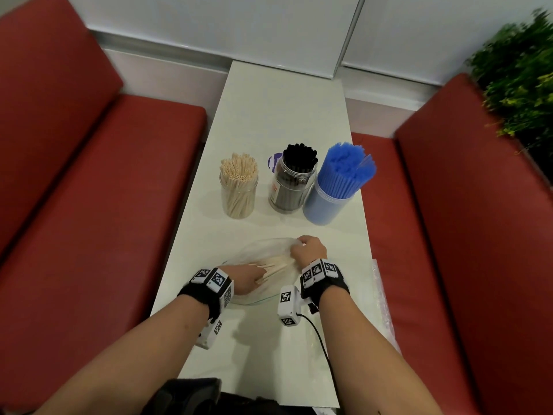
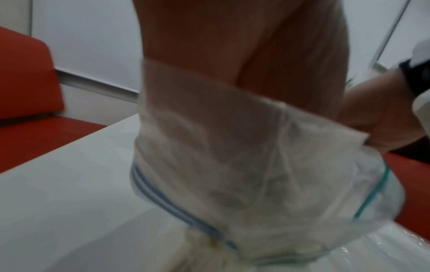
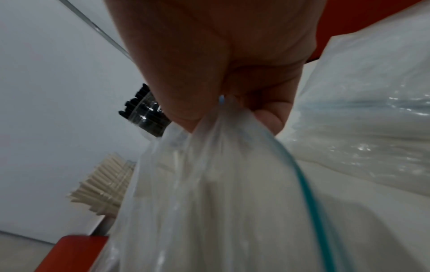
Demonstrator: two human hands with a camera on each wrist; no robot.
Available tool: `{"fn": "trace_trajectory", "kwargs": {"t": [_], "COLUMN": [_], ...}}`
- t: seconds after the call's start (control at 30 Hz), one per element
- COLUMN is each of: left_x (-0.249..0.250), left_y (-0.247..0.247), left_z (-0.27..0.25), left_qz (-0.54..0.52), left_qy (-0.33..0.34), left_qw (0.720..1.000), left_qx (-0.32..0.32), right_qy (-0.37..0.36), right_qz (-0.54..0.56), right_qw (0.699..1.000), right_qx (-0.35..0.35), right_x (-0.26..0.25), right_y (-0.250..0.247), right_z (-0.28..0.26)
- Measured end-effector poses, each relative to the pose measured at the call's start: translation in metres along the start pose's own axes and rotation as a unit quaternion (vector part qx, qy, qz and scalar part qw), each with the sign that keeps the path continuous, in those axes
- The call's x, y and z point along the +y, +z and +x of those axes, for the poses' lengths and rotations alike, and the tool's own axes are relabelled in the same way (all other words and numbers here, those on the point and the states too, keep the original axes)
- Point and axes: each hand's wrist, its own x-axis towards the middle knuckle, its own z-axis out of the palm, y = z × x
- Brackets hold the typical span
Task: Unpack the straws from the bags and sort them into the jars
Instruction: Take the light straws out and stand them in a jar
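Note:
A clear zip bag lies on the white table near me, with a bundle of cream straws inside. My left hand reaches into the bag's mouth and grips the straws at their near end. The left wrist view is blurred and shows the bag draped over that hand. My right hand pinches the bag's rim at its far right corner. Behind the bag stand three jars: cream straws, black straws and blue straws.
Crumpled clear plastic lies along the table's right edge, and shows as a bag in the right wrist view. Red bench seats flank the table. A green plant stands at the far right.

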Motion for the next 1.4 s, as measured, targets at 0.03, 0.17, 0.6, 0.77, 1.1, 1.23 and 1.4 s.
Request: {"fn": "trace_trajectory", "kwargs": {"t": [0.03, 0.17, 0.6, 0.77, 1.1, 1.23, 1.4], "left_x": [0.001, 0.004, 0.050, 0.078, 0.078, 0.063, 0.049], "left_y": [-0.001, -0.010, -0.099, -0.149, -0.133, -0.129, -0.110], "left_z": [0.000, 0.000, -0.023, -0.053, -0.056, -0.056, -0.055], "left_qz": [0.002, -0.073, -0.505, -0.560, -0.534, -0.590, -0.569], "left_qy": [0.001, 0.040, 0.137, 0.244, 0.121, 0.115, 0.163], "left_qw": [1.000, 0.996, 0.823, 0.715, 0.760, 0.761, 0.804], "left_qx": [0.002, 0.026, 0.220, 0.341, 0.351, 0.244, -0.052], "right_qy": [-0.010, -0.014, -0.179, 0.027, -0.022, -0.177, -0.314], "right_qz": [0.005, -0.030, 0.156, 0.580, 0.619, 0.421, 0.389], "right_qw": [1.000, 0.999, 0.969, 0.809, 0.720, 0.840, 0.816], "right_qx": [0.002, -0.015, 0.063, -0.096, -0.314, -0.291, -0.290], "right_x": [-0.002, -0.001, -0.011, -0.055, -0.118, -0.118, -0.143], "right_y": [-0.001, -0.006, 0.004, -0.015, -0.011, -0.036, -0.072], "right_z": [0.000, 0.003, -0.021, -0.026, -0.058, -0.067, -0.084]}}
